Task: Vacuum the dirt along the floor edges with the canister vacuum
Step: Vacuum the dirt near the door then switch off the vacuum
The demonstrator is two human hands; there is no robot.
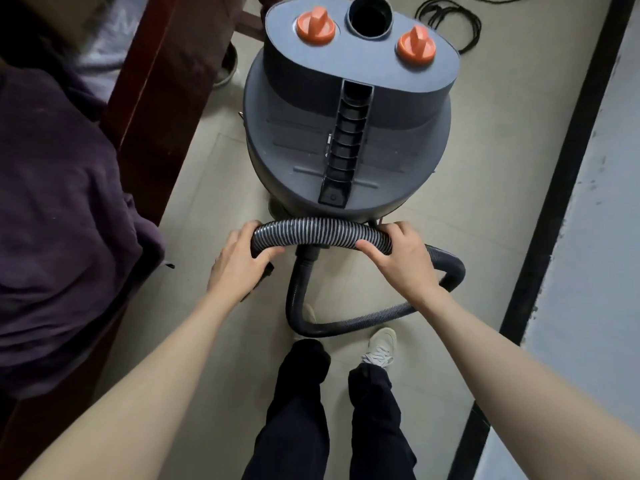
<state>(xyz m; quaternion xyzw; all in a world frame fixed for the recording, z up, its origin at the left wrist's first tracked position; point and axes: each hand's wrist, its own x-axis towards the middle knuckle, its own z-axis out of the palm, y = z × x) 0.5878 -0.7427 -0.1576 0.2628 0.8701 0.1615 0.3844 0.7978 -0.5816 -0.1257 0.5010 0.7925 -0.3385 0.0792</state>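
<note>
A grey canister vacuum [346, 126] with two orange knobs [315, 26] stands on the tiled floor in front of me. Its ribbed black hose [322, 232] arches just below the canister. My left hand [239, 265] grips the hose's left end, fingers curled over it. My right hand [401, 258] grips the hose further right, thumb underneath. From there the hose loops down to the floor near my feet and back up to the canister's inlet [308, 252].
A dark wooden bed frame [156, 109] with purple bedding [59, 220] runs along the left. A black skirting strip [554, 209] and pale wall [599, 220] line the right. A black cable [453, 22] lies coiled on the floor behind the vacuum. A metal bowl [227, 67] sits by the bed.
</note>
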